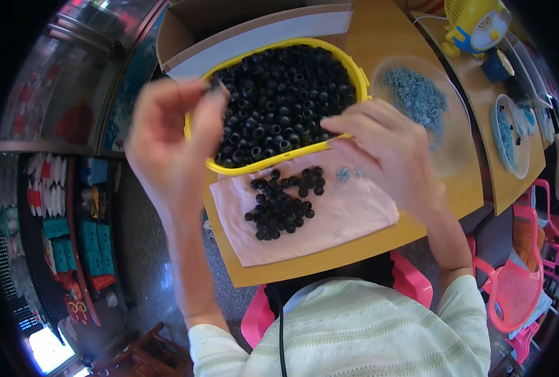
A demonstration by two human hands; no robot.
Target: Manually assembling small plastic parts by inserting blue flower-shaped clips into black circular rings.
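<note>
Raised over the left end of a yellow-rimmed basket, my left hand is blurred, its thumb and fingers pinched on a small black round cap. Many black round caps with holes fill the basket. My right hand hovers at the basket's near right rim, fingertips drawn together; whatever they hold is hidden. Below the basket, a pale pink cloth carries a loose heap of the same caps and a little pile of tiny pale-blue pieces.
A clear round tray of pale-blue pieces stands to the right. Behind the basket is an open cardboard box. A yellow fan and another clear tub occupy the far right table; pink chairs stand below it.
</note>
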